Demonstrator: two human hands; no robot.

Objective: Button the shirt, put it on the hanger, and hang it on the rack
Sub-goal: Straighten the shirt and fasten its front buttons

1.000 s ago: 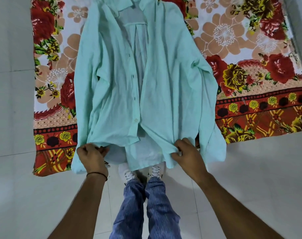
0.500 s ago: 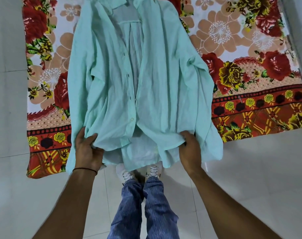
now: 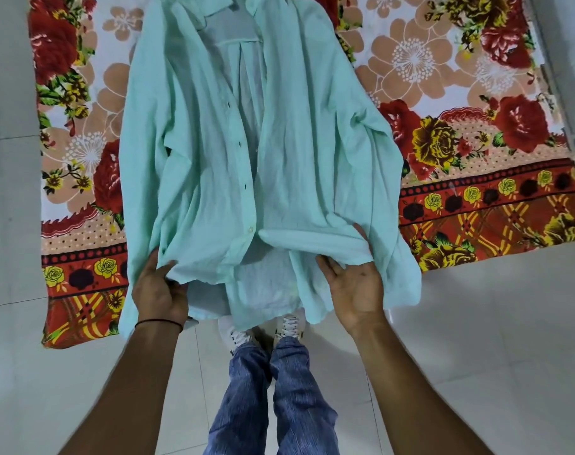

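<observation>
The mint-green shirt [image 3: 213, 142] lies unbuttoned across a floral sheet [image 3: 476, 93], filling the centre of the frame with its collar toward the top. At lower centre-left the left hand [image 3: 159, 290] has its grip clamped on the hem of the nearer front panel, thumb on top. At lower centre-right the right hand [image 3: 355, 284] lies palm up beneath the other panel's hem, its grip apart and the fingers partly hidden by cloth.

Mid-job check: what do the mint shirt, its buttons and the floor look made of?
The shirt looks like thin woven cloth, perhaps cotton or a linen blend: matte, creased, slightly see-through at the back panel. The one clearly visible button is a small pale glossy disc, probably plastic. The floor looks like glazed tile: grout lines, soft reflections.
</observation>
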